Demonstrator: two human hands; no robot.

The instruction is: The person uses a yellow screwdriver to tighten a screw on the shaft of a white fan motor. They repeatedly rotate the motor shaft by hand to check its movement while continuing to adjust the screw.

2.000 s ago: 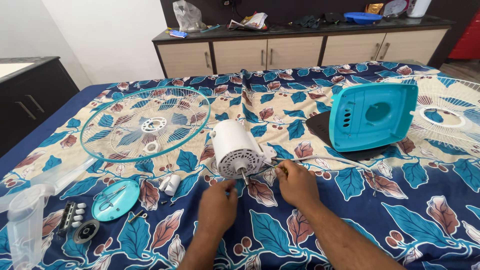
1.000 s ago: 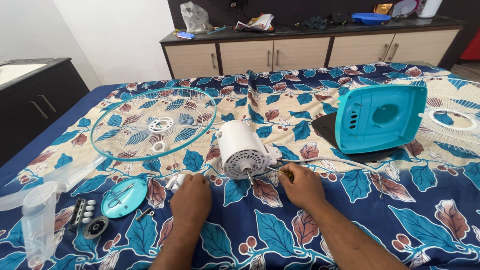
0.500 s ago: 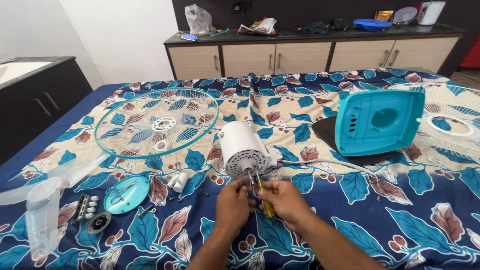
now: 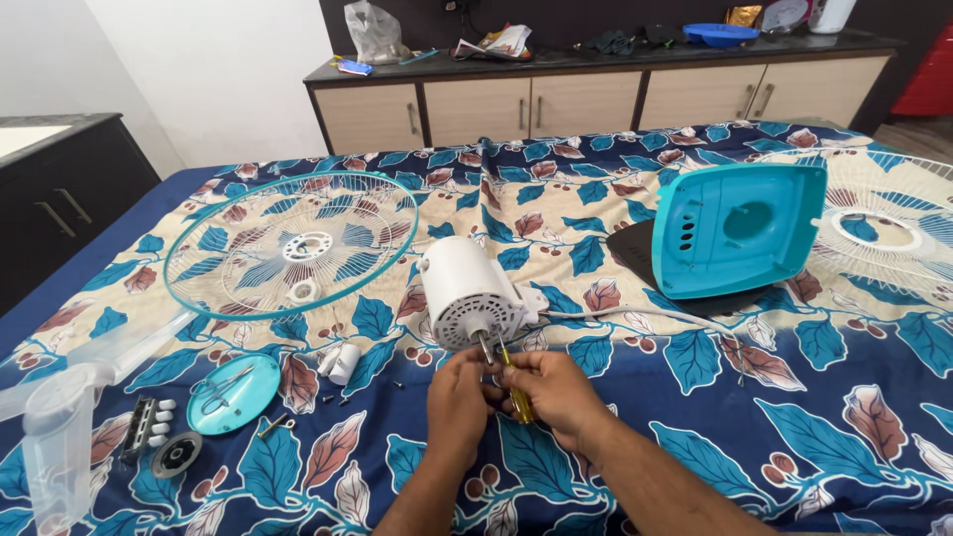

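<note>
A white fan motor (image 4: 467, 295) lies on the leaf-patterned bedspread, its shaft pointing toward me. My right hand (image 4: 556, 393) grips a yellow-handled screwdriver (image 4: 514, 391), its tip at the motor's front face near the shaft. My left hand (image 4: 460, 397) is closed just below the motor, fingertips touching the shaft and the screwdriver's tip. A white cable (image 4: 635, 316) runs from the motor to the right.
A teal-rimmed wire fan guard (image 4: 293, 253) lies at the left, a teal fan housing (image 4: 740, 228) on a dark base at the right, another guard (image 4: 893, 228) behind it. A teal round cap (image 4: 233, 393), switch block (image 4: 149, 429), clear fan blade (image 4: 60, 437) and loose screws lie front left.
Both hands came together from apart and closed in on the motor's shaft. My right hand now holds the yellow screwdriver against the motor's front.
</note>
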